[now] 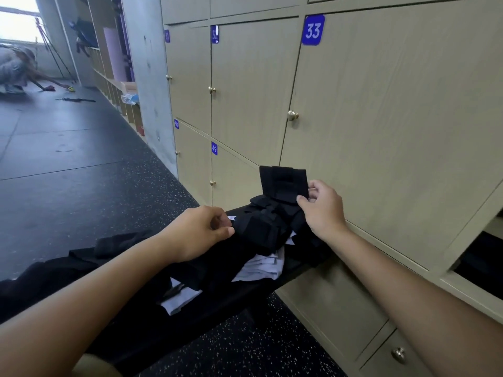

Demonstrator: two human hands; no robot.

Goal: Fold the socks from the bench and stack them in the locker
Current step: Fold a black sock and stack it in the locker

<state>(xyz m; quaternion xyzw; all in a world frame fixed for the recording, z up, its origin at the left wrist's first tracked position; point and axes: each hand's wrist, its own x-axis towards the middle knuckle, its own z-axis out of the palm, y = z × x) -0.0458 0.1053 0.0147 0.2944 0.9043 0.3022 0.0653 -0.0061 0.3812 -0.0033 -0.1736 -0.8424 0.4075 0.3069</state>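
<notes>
Head view: right hand [322, 206] pinches a folded black sock [283, 183] above the pile [261, 235] on the bench [206, 317]; left hand [202, 232] pinches another pile sock. Folding step done, I'd say — next, carry it to the open locker [479, 257] at right.

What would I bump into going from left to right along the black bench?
Dark clothes → left hand → pile of black socks → black sock held up → right hand → open locker.
</notes>
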